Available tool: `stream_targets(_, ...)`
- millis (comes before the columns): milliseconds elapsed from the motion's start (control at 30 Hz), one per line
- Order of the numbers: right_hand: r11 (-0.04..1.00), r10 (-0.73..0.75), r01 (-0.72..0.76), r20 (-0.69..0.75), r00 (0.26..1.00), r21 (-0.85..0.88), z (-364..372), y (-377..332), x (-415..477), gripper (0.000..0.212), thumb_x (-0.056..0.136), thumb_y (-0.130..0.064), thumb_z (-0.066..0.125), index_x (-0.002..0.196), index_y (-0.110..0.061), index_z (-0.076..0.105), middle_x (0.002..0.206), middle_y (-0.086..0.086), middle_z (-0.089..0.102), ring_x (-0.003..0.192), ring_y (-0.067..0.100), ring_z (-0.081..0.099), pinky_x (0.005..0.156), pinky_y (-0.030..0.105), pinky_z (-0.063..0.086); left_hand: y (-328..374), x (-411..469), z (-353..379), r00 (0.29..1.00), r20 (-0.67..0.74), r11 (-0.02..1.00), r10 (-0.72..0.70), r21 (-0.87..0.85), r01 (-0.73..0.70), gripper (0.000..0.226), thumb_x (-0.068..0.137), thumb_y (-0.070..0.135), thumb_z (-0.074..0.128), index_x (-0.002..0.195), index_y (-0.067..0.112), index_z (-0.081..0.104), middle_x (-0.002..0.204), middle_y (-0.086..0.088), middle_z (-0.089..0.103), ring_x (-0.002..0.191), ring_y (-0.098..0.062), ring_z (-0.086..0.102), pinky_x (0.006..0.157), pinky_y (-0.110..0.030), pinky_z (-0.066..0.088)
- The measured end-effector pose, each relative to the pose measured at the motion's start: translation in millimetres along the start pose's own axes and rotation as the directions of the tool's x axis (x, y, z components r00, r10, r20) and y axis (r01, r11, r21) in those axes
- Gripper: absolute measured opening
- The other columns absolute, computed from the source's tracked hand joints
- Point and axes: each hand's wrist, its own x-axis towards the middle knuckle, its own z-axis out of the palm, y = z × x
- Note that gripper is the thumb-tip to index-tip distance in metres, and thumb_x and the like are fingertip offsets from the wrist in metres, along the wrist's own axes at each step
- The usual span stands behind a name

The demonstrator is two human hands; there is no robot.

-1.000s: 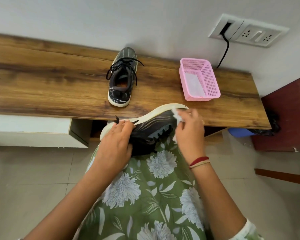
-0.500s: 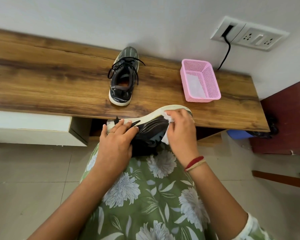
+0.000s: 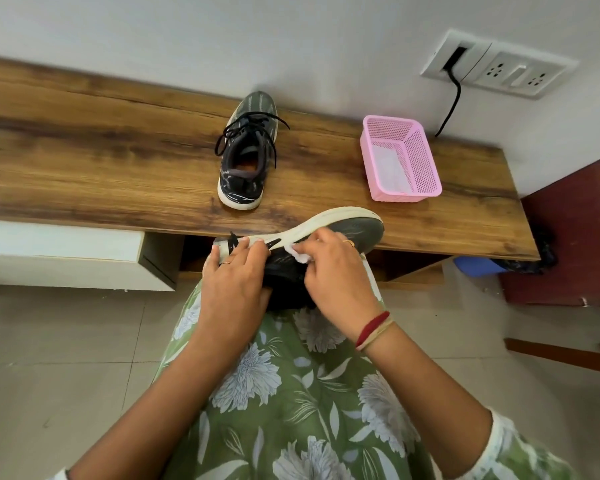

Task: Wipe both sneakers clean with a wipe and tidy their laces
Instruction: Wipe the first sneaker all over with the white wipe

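Observation:
A dark sneaker (image 3: pixel 357 233) with a white sole lies on its side on my lap, toe pointing right. My left hand (image 3: pixel 234 282) grips its heel end, fingers curled over the sole. My right hand (image 3: pixel 336 271) pinches a white wipe (image 3: pixel 300 255) and presses it against the sneaker's side near the middle. The second dark sneaker (image 3: pixel 246 154) stands upright on the wooden shelf (image 3: pixel 101 161), its black laces loose and splayed.
A pink mesh basket (image 3: pixel 426 168) with white wipes inside sits on the shelf to the right. A wall socket (image 3: pixel 499 64) with a black cable is above it. A dark red cabinet (image 3: pixel 575 237) stands at the right. Tiled floor lies below.
My right hand has slid the wipe leftward along the sneaker, from the toe to the middle. The sneaker's toe is now uncovered. My left hand keeps its grip on the heel.

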Motion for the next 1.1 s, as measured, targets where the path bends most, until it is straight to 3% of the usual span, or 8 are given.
stream_targets(167,0.989,-0.087,0.076,0.089,0.992,0.126,-1.8,-20.1,-13.5,0.031,0.087,-0.001,0.045,0.105,-0.011,0.068,0.095,0.001,0.049,0.094,0.018,0.046,0.088,0.03,0.04,2.4,1.3,-1.1,0.998,-0.061,1.0,0.017,0.016,-0.016,0.043,0.048,-0.014,0.07,0.083,0.004,0.054,0.081,-0.014,0.064,0.078,-0.039,0.062,0.087,-0.053,0.049)
stream_targets(333,0.993,-0.063,0.064,0.015,0.998,-0.095,-1.2,-5.3,-8.2,0.033,0.086,-0.003,0.047,0.109,-0.013,0.068,0.097,0.005,0.053,0.091,0.024,0.046,0.082,0.04,0.043,3.7,3.8,-4.5,0.998,-0.057,1.0,0.009,0.007,-0.008,0.041,0.048,-0.012,0.07,0.081,0.005,0.053,0.078,-0.011,0.063,0.074,-0.036,0.06,0.084,-0.05,0.051)
stream_targets(467,0.993,-0.119,0.118,0.077,0.99,0.023,-2.8,-10.6,-17.8,0.033,0.085,-0.001,0.048,0.107,-0.014,0.069,0.097,0.003,0.053,0.092,0.022,0.046,0.081,0.033,0.042,4.0,3.8,-6.1,0.997,-0.07,1.0,0.011,0.004,-0.01,0.042,0.047,-0.014,0.069,0.08,0.006,0.053,0.076,-0.01,0.063,0.069,-0.034,0.055,0.074,-0.047,0.054)
stream_targets(600,0.997,-0.043,0.042,-0.014,0.999,-0.064,-1.1,5.4,-5.3,0.038,0.085,-0.001,0.049,0.113,-0.015,0.068,0.096,0.006,0.054,0.092,0.026,0.048,0.08,0.039,0.044,4.1,5.2,-5.0,0.998,-0.067,1.0,-0.01,0.016,0.011,0.039,0.049,-0.009,0.072,0.081,0.006,0.055,0.076,-0.008,0.063,0.067,-0.032,0.055,0.068,-0.045,0.053)
stream_targets(733,0.983,-0.119,0.112,0.036,0.992,0.148,1.6,-5.6,-18.3,0.035,0.084,0.001,0.05,0.108,-0.016,0.07,0.095,0.002,0.056,0.091,0.021,0.049,0.081,0.031,0.041,6.5,5.3,-6.0,0.995,-0.103,1.0,-0.009,0.016,0.011,0.041,0.046,-0.012,0.071,0.077,0.007,0.053,0.071,-0.006,0.061,0.063,-0.029,0.052,0.06,-0.043,0.052)
stream_targets(867,0.998,-0.064,0.064,-0.028,0.998,-0.013,0.3,8.5,-4.5,0.038,0.085,0.0,0.05,0.113,-0.017,0.068,0.097,0.004,0.055,0.091,0.023,0.047,0.079,0.033,0.042,8.1,6.4,-5.6,0.995,-0.103,0.999,-0.015,0.035,0.019,0.039,0.047,-0.008,0.073,0.078,0.007,0.055,0.072,-0.006,0.062,0.062,-0.029,0.054,0.059,-0.041,0.052)
stream_targets(1000,0.977,-0.13,0.123,0.025,0.991,0.175,0.2,-2.9,-16.1,0.037,0.084,0.001,0.05,0.11,-0.017,0.069,0.094,0.001,0.056,0.091,0.019,0.05,0.081,0.029,0.042,5.0,9.8,-7.1,0.994,-0.101,0.998,-0.042,0.041,0.047,0.037,0.047,-0.01,0.072,0.074,0.008,0.054,0.066,-0.004,0.06,0.056,-0.028,0.052,0.051,-0.031,0.039)
stream_targets(1100,0.996,-0.064,0.063,0.001,0.998,0.068,-2.9,11.0,-2.3,0.041,0.085,0.002,0.048,0.117,-0.017,0.066,0.098,0.002,0.055,0.095,0.02,0.049,0.086,0.03,0.042,5.6,11.0,-7.9,0.994,-0.1,0.997,-0.046,0.063,0.053,0.035,0.048,-0.006,0.073,0.075,0.009,0.055,0.068,-0.002,0.061,0.057,-0.028,0.052,0.052,-0.028,0.034)
